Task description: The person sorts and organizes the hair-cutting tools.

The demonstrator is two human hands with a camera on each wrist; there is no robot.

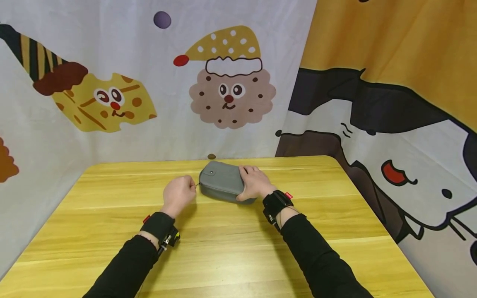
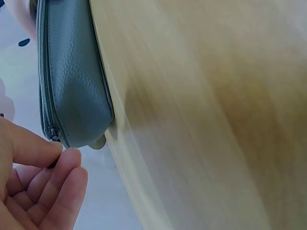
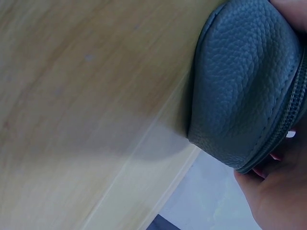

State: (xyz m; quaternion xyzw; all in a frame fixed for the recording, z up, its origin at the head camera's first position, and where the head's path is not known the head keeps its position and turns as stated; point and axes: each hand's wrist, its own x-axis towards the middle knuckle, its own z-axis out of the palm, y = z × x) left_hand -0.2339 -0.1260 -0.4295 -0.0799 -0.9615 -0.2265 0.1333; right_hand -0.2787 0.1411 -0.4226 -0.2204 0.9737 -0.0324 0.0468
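Observation:
A grey zippered pouch [image 1: 221,179] with pebbled, leather-like sides lies on the wooden table. At its left end my left hand [image 1: 179,195] pinches the zipper pull between thumb and fingertips. The left wrist view shows the zipper slider [image 2: 54,132] at the pouch's corner, just beyond the fingertips. Over the pouch's right end, my right hand [image 1: 255,182] holds it with the thumb on the near side and fingers across the top. In the right wrist view, the zipper [image 3: 297,98] runs along the edge beside that hand; part of the hand is cut off.
The yellow wood-grain table [image 1: 223,256] extends around the pouch, with its back edge close behind. A white curtain [image 1: 123,25] with cartoon prints hangs behind, and an orange and white printed cloth [image 1: 395,45] covers the right side.

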